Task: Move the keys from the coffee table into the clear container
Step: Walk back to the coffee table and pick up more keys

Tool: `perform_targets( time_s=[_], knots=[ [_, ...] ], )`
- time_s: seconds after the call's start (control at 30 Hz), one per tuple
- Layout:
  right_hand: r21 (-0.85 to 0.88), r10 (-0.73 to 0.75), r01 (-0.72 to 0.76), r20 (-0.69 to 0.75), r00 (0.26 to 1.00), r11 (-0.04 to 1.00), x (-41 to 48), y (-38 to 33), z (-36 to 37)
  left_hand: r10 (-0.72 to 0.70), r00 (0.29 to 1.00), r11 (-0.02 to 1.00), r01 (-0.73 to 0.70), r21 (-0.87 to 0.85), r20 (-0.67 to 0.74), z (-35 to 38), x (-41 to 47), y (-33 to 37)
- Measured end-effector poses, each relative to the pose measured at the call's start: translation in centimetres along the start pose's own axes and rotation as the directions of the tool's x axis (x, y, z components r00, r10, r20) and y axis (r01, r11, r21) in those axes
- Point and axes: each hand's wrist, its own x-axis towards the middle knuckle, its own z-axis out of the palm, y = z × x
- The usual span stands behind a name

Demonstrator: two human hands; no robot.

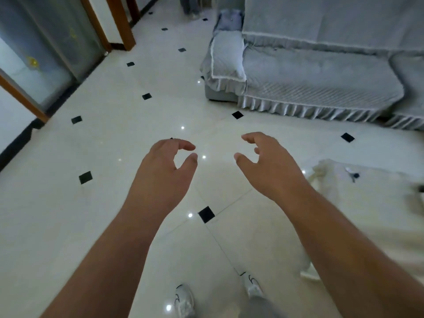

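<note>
Both hands point(165, 166) point(268, 161) half-curled, holding nothing | keys point(352, 174) on coffee table point(367, 203), well right

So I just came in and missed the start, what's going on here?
A person stands on a glossy cream tiled floor, both bare arms stretched forward. The left hand and right hand are empty, with fingers loosely curled. A small dark bunch, apparently keys, lies untouched on a pale cloth-covered table off to the right, though it is blurred. A grey covered sofa sits ahead. No clear container is in view, so nothing has been moved yet.
</note>
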Motion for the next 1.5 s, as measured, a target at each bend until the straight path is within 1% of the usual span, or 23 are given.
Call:
perform_targets(
  time_s=[0.1, 0.2, 0.37, 0.47, 0.67, 0.87, 0.93, 1.03, 1.2, 1.33, 1.5],
  knots=[
    [0.003, 0.103, -0.104, -0.085, 0.991, 0.995, -0.9, -0.7, 0.9, 0.105, 0.990, 0.994, -0.104, -0.021, 0.091, -0.8, 2.3, -0.7],
    [0.027, 0.185, -0.183, -0.145, 0.972, 0.983, -1.8, -1.4, 1.6, 0.171, 0.976, 0.985, -0.168, -0.035, 0.132, -1.1, 3.8, -1.2],
    [0.033, 0.257, -0.257, -0.259, 0.931, 0.966, -3.0, -1.7, 1.6, 0.237, 0.946, 0.971, -0.228, -0.066, 0.221, -1.0, 5.3, -1.6],
    [0.050, 0.304, -0.303, -0.299, 0.905, 0.952, -3.3, -1.3, 1.4, 0.264, 0.926, 0.964, -0.247, -0.096, 0.269, -0.5, 6.2, -1.5],
    [0.093, 0.374, -0.364, -0.307, 0.875, 0.927, -2.2, 0.8, 1.1, 0.289, 0.898, 0.957, -0.260, -0.128, 0.333, 1.9, 8.8, -0.7],
    [0.108, 0.400, -0.386, -0.316, 0.860, 0.916, 3.1, 3.4, 0.5, 0.260, 0.894, 0.966, -0.247, -0.082, 0.366, 4.8, 13.6, 0.7],
    [0.119, 0.406, -0.389, -0.300, 0.863, 0.914, 5.1, 4.3, 0.0, 0.238, 0.899, 0.971, -0.226, -0.075, 0.367, 5.6, 15.2, 1.5],
    [0.160, 0.410, -0.379, -0.274, 0.870, 0.911, 8.3, 5.2, -1.1, 0.240, 0.898, 0.970, -0.233, -0.063, 0.369, 6.6, 17.6, 3.0],
    [0.166, 0.361, -0.328, -0.249, 0.899, 0.930, 13.2, 5.8, -3.8, 0.284, 0.901, 0.959, -0.272, -0.085, 0.327, 8.8, 21.4, 5.7],
    [0.132, 0.353, -0.329, -0.264, 0.897, 0.935, 16.0, 6.5, -5.8, 0.346, 0.870, 0.938, -0.333, -0.100, 0.350, 10.8, 23.3, 7.4],
    [0.105, 0.410, -0.398, -0.314, 0.856, 0.911, 20.1, 8.8, -7.8, 0.424, 0.826, 0.905, -0.402, -0.139, 0.372, 14.2, 28.8, 10.0]
  ],
)
